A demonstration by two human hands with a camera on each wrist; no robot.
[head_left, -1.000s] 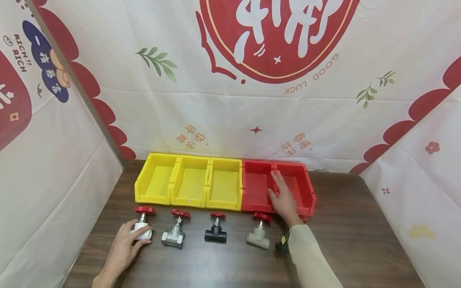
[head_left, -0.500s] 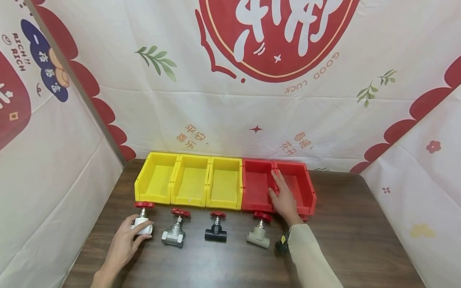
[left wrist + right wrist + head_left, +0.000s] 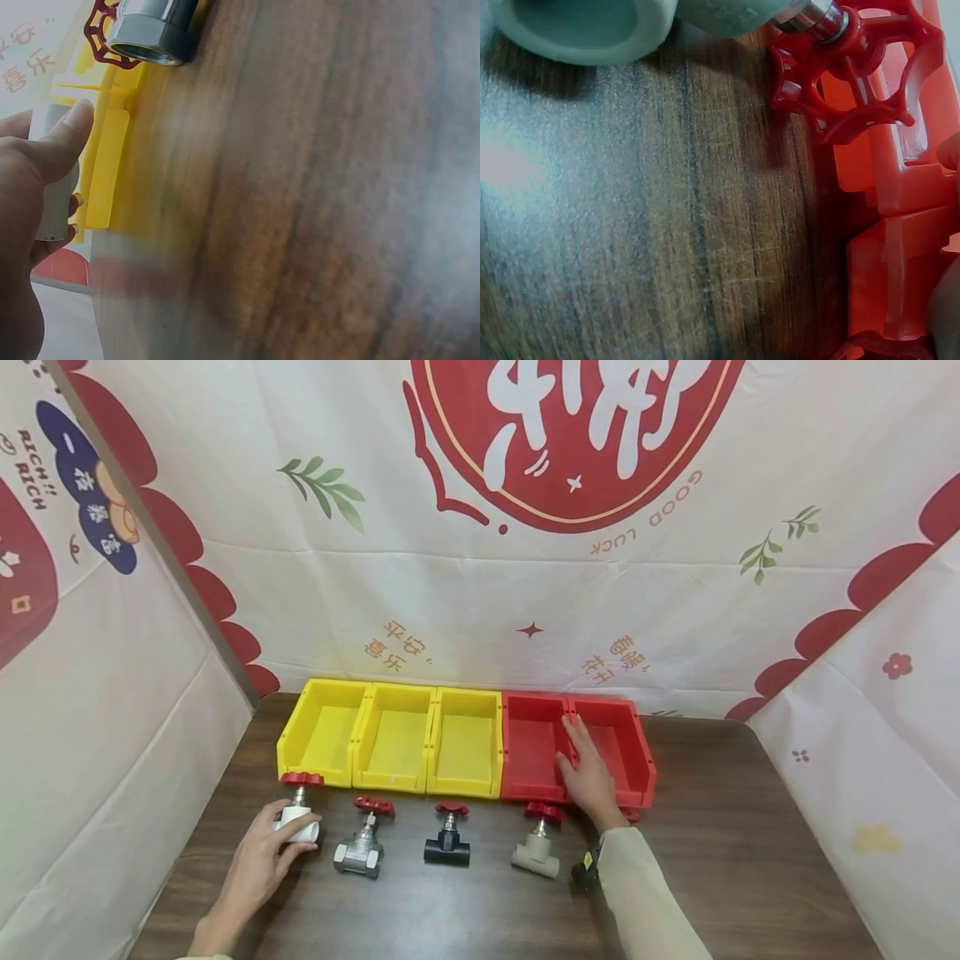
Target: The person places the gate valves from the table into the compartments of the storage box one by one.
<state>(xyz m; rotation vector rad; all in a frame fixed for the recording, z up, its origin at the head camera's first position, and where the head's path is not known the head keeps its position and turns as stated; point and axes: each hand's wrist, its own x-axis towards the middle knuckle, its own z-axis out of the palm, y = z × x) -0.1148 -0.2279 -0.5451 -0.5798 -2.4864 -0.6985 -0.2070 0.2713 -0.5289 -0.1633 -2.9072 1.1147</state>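
Observation:
My left hand (image 3: 255, 864) pinches the white body of a stop valve (image 3: 295, 814) between thumb and fingers. Its red handwheel reaches the front edge of the leftmost yellow bin (image 3: 315, 777). In the left wrist view, thumb and fingers wrap the white pipe end (image 3: 58, 202); the handwheel is hidden there. My right hand (image 3: 590, 781) rests, fingers extended, on the divider between two red bins (image 3: 532, 752). Nearest to it stand a grey-green valve (image 3: 536, 857) and a black valve with a yellow label (image 3: 587, 870), partly hidden by the sleeve.
Between the hands stand a silver metal valve (image 3: 358, 856) and a black valve (image 3: 447, 852), both with red handwheels. Yellow and red bins form one row along the back of the brown table (image 3: 720, 827). A printed cloth (image 3: 465, 593) hangs behind.
My left hand has moved the white valve slightly away from me, toward the leftmost yellow bin. The right hand stays in place on the red bins.

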